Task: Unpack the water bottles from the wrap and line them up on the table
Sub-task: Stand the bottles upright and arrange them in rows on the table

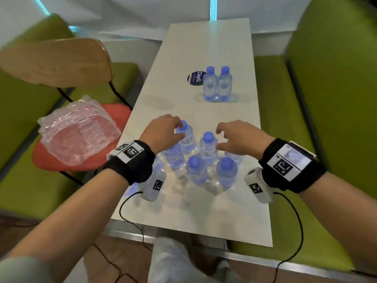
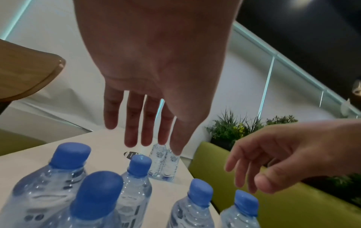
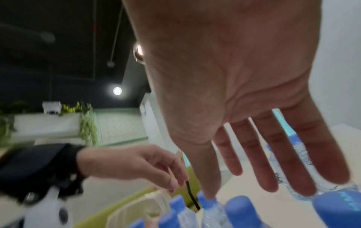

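Several clear water bottles with blue caps (image 1: 208, 149) stand bunched together on the near part of the white table (image 1: 206, 43); the left wrist view shows the same bunch (image 2: 136, 177) from close up. Two more bottles (image 1: 217, 84) stand side by side farther up the table. My left hand (image 1: 173, 129) hovers over the bunch's far-left bottle, and the left wrist view shows its fingers (image 2: 132, 123) straight and holding nothing. My right hand (image 1: 219, 138) hangs over the right side of the bunch, its fingers (image 3: 273, 162) spread and empty. The empty plastic wrap (image 1: 79, 129) lies on a red chair seat to the left.
A wooden-backed chair (image 1: 57, 60) with a red seat (image 1: 114, 113) stands left of the table. Green benches (image 1: 326, 99) run along both sides. A round dark sticker (image 1: 193, 78) lies beside the far pair of bottles. Camera cables hang off the table's near edge.
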A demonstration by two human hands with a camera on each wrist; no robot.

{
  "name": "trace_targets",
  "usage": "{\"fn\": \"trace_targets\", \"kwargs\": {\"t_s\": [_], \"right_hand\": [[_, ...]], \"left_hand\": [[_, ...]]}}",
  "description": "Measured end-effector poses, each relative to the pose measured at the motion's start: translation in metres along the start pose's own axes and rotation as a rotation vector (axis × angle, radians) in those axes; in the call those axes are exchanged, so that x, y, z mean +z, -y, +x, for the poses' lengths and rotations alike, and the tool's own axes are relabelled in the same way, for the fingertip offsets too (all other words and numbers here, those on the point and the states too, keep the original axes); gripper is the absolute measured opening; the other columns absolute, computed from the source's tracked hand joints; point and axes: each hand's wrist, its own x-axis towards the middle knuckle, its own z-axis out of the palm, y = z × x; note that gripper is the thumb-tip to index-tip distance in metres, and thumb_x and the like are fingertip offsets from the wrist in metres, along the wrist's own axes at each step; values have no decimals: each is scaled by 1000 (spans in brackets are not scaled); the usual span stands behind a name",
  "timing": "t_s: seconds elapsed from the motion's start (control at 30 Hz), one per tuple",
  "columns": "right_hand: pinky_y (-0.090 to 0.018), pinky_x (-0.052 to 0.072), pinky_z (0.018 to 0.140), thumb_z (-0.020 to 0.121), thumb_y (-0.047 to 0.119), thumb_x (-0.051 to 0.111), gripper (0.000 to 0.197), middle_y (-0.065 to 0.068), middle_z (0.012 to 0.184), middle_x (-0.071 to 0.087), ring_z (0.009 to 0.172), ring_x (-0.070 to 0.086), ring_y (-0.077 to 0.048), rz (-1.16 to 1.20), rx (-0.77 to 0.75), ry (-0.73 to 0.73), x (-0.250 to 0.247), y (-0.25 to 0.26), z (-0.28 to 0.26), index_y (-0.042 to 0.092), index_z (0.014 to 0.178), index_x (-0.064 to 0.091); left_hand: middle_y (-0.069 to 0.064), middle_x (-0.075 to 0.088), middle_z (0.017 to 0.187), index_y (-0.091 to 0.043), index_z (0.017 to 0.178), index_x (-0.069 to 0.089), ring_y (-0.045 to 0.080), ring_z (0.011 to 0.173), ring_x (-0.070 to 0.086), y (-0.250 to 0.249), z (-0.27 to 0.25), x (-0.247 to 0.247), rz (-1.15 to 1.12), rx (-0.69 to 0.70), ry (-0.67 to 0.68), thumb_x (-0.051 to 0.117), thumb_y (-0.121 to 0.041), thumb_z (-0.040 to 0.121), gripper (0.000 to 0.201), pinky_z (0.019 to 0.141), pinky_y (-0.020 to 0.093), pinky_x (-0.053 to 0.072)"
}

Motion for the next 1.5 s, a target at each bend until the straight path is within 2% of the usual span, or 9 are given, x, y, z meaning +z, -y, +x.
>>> {"fn": "trace_targets", "kwargs": {"t_s": [0.27,0.4,0.63,0.73,0.9,1.0,1.17,1.33,1.5], "right_hand": [[-34,42,72,91,31,60,41,-14,112,60,101,59,-33,-171,-44,55,16,14,47,11,125,50],[-32,37,69,92,29,57,38,-14,111,61,101,59,-34,-196,-61,101,22,15,69,10,123,52],[-30,30,65,92,25,55,25,-10,96,59,76,45,-26,-233,-57,76,14,12,88,11,112,56],[-30,33,65,90,28,59,28,-10,101,61,82,51,-27,-173,-36,55,2,6,98,13,113,57],[-31,37,68,90,32,59,32,-12,107,62,97,59,-33,-156,19,-24,-24,-10,124,14,117,59],[-31,38,69,90,31,59,29,-11,107,62,98,59,-32,-179,43,-50,-35,-18,144,14,113,61],[-32,38,67,90,27,57,23,-8,89,53,80,50,-30,-216,96,-44,-43,-32,175,12,106,61],[-31,36,69,93,28,54,25,-12,96,59,80,47,-28,-115,138,-44,-40,-45,190,10,109,59],[-31,38,72,90,31,61,36,-15,109,63,92,56,-32,-62,136,-33,-41,-50,187,11,119,57]], "left_hand": [[15,54,126,-14,132,52,35,113,55,-8,56,16,122,-58,172,59,-30,90,45,88,31,40],[15,64,116,-7,119,61,33,105,61,-5,79,21,192,-22,257,61,-21,88,34,81,33,46],[10,68,105,-10,105,71,28,92,65,4,110,12,122,13,332,76,-18,75,32,67,28,45],[7,72,96,-12,99,73,23,80,64,0,124,7,98,42,340,79,-21,72,29,64,25,44],[-3,65,59,-14,91,74,18,70,68,-8,157,-6,30,33,348,80,-20,70,23,48,19,39],[-1,67,62,-14,91,73,19,76,71,-15,178,-8,38,45,327,78,-20,70,22,52,21,41],[-1,66,61,-14,90,73,20,77,71,-22,211,-7,46,46,317,79,-20,69,23,56,23,44],[1,61,69,-12,101,72,25,89,68,-19,226,4,38,63,262,77,-19,74,28,68,27,44],[7,68,104,-15,111,69,26,95,61,-10,228,8,17,95,232,77,-19,76,36,72,29,42]]}}
